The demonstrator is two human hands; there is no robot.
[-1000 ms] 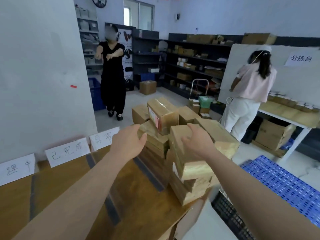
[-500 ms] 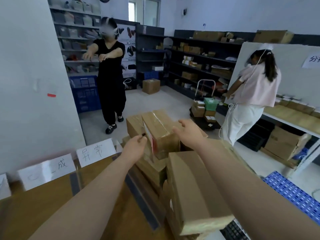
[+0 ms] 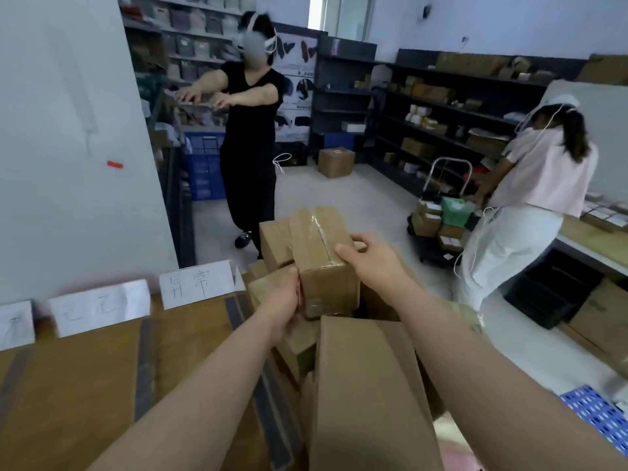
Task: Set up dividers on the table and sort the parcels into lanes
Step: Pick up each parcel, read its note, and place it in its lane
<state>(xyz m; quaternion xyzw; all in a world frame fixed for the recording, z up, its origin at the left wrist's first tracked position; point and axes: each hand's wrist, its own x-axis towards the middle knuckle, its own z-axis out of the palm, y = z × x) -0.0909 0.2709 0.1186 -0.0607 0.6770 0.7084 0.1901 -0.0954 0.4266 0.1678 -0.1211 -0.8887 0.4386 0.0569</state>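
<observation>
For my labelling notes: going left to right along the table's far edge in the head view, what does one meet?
In order: first paper sign → second paper sign → third paper sign → left hand → taped parcel → right hand.

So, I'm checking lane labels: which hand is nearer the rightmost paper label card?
Left. The left hand grips the taped parcel on its left side, just right of the label card; the right hand holds its right side, farther away.
</observation>
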